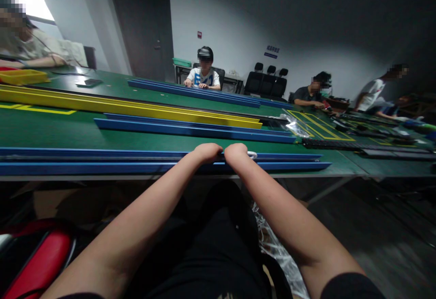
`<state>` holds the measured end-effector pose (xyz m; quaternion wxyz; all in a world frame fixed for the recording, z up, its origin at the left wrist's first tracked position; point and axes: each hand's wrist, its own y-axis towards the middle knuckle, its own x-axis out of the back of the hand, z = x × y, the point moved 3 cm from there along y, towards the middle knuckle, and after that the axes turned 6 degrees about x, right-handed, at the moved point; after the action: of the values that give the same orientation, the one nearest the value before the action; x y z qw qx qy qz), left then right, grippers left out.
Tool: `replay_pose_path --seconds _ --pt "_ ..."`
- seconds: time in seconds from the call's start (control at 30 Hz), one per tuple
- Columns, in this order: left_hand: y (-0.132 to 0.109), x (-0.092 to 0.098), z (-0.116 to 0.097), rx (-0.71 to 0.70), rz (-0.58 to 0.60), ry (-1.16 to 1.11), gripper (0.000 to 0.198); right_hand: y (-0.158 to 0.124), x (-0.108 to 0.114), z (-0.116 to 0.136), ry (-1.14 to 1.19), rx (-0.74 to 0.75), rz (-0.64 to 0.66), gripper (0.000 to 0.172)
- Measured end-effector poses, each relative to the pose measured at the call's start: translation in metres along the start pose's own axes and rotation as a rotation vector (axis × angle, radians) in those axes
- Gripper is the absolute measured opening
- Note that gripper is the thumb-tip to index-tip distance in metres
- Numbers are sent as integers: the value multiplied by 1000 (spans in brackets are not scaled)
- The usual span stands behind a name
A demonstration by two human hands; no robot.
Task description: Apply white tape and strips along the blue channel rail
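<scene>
My left hand (206, 152) and my right hand (235, 152) rest side by side on the near blue rail (102, 168) at the front edge of the green table (51, 131). Both are curled, with the fingers bent away from me and out of sight. A small white piece (252, 154) shows just right of my right hand, touching it. Whether either hand grips it is hidden. My forearms reach up from my lap, which is in dark clothing.
More blue rails (190, 130) and a long yellow rail (119, 106) lie across the table. A yellow tray (20, 77) sits far left. Several other people sit at the far side and right. Crinkled clear plastic (296, 128) and dark parts (368, 144) lie to the right. A red chair (37, 258) stands at my lower left.
</scene>
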<state>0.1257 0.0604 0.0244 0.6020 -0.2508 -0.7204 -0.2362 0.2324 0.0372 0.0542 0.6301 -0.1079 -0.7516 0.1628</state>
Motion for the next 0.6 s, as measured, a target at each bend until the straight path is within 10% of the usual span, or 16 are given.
replay_pose_path --seconds 0.23,0.6 --pt "-19 7 18 -50 6 2 28 -26 13 0 -98 178 -26 35" --pt "-85 22 112 56 121 -124 26 -55 29 29 -137 383 -154 37"
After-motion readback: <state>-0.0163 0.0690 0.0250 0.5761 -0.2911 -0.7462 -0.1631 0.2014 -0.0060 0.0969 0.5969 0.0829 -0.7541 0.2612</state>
